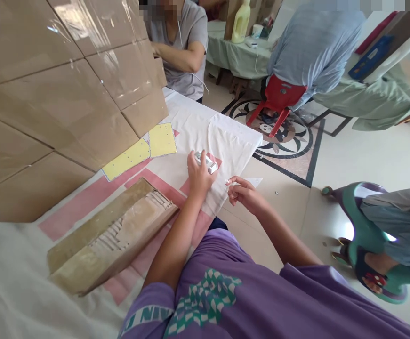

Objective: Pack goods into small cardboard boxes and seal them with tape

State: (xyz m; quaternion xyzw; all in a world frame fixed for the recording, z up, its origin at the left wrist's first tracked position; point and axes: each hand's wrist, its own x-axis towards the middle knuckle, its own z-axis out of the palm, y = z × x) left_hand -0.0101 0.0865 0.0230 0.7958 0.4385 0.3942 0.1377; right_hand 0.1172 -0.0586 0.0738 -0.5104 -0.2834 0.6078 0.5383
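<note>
My left hand (200, 174) is wrapped round a small white object (208, 163) above the cloth-covered table, with its fingers on the top and side. To the right, my right hand (243, 192) is held apart from it near the table's edge. Its thumb and index finger come close together around something tiny and pale (227, 182), too small to make out. An open, worn cardboard box (120, 235) lies on the table to the left of my left forearm.
Stacked cardboard boxes (67, 94) rise at the left. Yellow dotted sheets (162, 140) lie beside them. A person in grey (190, 61) is at the far table end; another sits on a red chair (282, 96). A green ride-on toy (360, 226) stands at right.
</note>
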